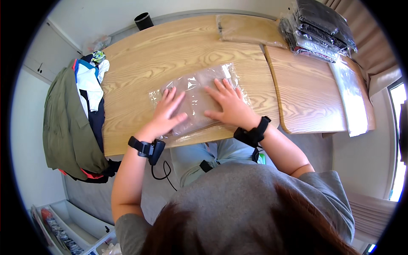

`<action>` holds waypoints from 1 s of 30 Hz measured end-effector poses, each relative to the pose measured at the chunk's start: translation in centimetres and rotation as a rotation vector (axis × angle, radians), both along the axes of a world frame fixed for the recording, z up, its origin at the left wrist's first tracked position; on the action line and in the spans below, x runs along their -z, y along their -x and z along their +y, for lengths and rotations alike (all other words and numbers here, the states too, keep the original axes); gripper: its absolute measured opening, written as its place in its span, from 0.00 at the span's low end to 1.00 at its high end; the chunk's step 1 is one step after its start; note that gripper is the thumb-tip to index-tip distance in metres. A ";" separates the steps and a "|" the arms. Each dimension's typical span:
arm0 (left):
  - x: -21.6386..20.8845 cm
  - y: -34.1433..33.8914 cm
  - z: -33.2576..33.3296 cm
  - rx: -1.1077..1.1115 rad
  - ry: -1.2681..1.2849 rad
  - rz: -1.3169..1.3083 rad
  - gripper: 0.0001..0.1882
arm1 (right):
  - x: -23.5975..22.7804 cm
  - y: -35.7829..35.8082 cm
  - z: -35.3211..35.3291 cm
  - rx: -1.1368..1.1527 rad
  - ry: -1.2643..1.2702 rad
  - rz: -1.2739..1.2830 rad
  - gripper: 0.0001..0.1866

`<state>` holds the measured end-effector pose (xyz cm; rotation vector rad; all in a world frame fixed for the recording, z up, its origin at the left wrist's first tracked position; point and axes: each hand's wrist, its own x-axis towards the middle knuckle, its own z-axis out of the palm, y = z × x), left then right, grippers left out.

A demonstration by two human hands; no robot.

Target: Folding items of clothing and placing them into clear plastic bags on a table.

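Note:
A folded pinkish-beige garment in a clear plastic bag [196, 95] lies flat on the wooden table [148, 55], close to its front edge. My left hand [166, 115] rests on the left part of the bag, fingers spread. On the right part, my right hand [229, 102] is laid flat with its fingers apart. Both palms face down, and neither hand grips anything. Loose clear plastic shows round the garment, crinkled along its left and right ends.
Clothes [70, 123], with an olive garment on top, hang over the table's left edge. A tan bagged garment [250, 32] lies at the back. Dark bagged garments [318, 32] are stacked back right, near clear plastic bags [350, 100]. A black bin [143, 21] stands behind.

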<state>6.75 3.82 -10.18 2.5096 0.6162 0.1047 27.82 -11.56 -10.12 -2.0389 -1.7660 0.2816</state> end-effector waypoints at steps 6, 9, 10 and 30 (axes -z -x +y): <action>0.1 4.6 0.2 -0.577 0.291 -0.392 0.33 | 0.3 -5.3 -3.4 0.383 -0.212 0.319 0.37; 0.7 5.5 -0.3 -0.777 0.241 -0.254 0.34 | -0.1 -5.4 -3.4 0.530 -0.063 0.387 0.38; 0.7 5.4 -0.6 -0.799 0.212 -0.254 0.34 | -0.6 -5.3 -3.4 0.555 0.056 0.457 0.38; -0.2 1.8 -4.8 -0.849 1.043 -0.731 0.08 | 1.0 -5.9 -4.2 0.036 -0.206 2.502 0.25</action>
